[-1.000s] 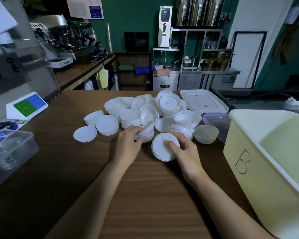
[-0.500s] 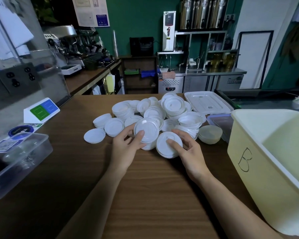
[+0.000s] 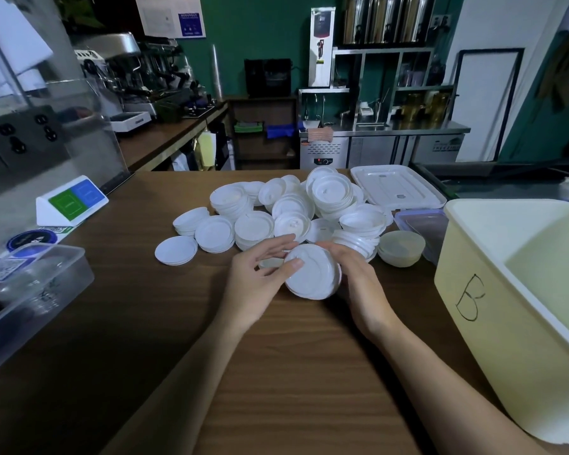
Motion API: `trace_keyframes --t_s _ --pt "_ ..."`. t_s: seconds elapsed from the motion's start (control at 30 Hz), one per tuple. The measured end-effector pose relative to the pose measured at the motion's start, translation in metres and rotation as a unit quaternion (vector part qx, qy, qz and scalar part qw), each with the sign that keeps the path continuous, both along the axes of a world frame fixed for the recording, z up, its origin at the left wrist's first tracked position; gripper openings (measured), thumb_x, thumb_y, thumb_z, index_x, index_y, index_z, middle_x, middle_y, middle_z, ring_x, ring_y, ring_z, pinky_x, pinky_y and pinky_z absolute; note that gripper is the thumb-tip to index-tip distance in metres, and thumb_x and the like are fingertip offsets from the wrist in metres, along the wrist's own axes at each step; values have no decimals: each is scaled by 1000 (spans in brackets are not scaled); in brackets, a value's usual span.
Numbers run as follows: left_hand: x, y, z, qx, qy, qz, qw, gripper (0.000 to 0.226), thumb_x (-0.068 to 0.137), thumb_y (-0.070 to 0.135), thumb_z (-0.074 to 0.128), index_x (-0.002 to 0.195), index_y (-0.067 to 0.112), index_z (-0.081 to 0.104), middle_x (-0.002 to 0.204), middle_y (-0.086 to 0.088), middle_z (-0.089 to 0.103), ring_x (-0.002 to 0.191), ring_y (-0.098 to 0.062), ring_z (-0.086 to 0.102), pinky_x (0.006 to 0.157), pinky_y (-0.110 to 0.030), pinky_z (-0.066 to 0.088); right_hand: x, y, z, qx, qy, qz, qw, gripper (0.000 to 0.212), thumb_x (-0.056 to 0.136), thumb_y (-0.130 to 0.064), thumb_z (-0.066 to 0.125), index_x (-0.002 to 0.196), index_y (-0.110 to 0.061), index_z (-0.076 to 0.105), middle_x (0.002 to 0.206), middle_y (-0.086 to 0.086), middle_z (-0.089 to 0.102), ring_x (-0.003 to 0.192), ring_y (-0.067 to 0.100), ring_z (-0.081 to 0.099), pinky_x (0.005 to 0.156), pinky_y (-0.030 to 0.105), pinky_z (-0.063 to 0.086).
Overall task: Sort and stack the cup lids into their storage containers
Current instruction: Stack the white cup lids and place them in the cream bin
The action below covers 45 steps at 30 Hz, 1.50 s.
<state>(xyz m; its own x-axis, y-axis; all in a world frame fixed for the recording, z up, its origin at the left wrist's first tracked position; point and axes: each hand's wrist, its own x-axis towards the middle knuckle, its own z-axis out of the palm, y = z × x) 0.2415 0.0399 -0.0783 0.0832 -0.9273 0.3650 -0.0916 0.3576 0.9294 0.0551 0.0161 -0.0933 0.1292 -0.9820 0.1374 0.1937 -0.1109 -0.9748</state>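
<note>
A heap of white round cup lids [image 3: 289,208] covers the middle of the brown wooden counter [image 3: 293,372]. Just in front of the heap, a short stack of white lids [image 3: 312,274] is held between both hands, tilted toward me. My left hand [image 3: 260,284] grips its left rim with thumb and fingers. My right hand [image 3: 358,280] cups its right side. A big pale yellow bin marked "B" [image 3: 493,300] stands at the right, open and seemingly with nothing inside.
A clear plastic tub [image 3: 30,290] sits at the left counter edge. A white tray lid [image 3: 396,190], a small clear box [image 3: 422,224] and a stack of translucent lids [image 3: 401,247] lie between heap and bin. A green-and-blue sign [image 3: 71,200] stands at the left.
My left hand brought a lid from the heap over onto the stack in my right hand. Both hands now close around that one stack, lifted slightly off the counter.
</note>
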Motion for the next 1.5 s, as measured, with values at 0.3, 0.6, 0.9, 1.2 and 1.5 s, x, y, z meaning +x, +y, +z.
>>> trace_keyframes --t_s 0.3,0.6,0.9,1.2,1.5 --pt "-7 2 -4 -15 -63 41 997 34 84 22 87 116 30 79 108 18 78 87 -8 73 81 -19 55 -3 4 -3 -58 21 42 997 31 101 -19 68 130 -8 71 131 8 73 129 25 65 117 45 47" --pt "-4 2 -4 5 -57 -11 998 32 95 26 75 127 23 74 119 14 76 115 -4 70 101 -28 55 -2 3 1 -45 -27 61 997 46 92 -21 71 136 -7 67 132 11 73 130 27 65 114 42 48" --pt "-1 -3 -4 17 -16 0 1000 25 92 19 80 116 23 77 112 8 79 107 -14 74 101 -42 58 -1 5 1 -40 -30 72 996 45 94 -13 75 137 -8 64 131 10 74 129 25 66 110 36 51" --pt "11 -5 -7 -32 -179 85 980 34 95 46 68 119 23 75 111 18 76 108 0 69 93 -20 55 -4 5 3 -43 40 17 998 42 90 -8 81 130 -19 70 123 -1 77 119 15 71 105 32 55" --pt "26 -15 -22 -57 -382 103 917 26 91 6 74 111 22 81 103 13 78 93 -1 71 84 -31 60 -9 2 3 -52 69 -42 995 38 89 -8 83 123 -21 72 115 -9 77 106 2 71 87 13 52"
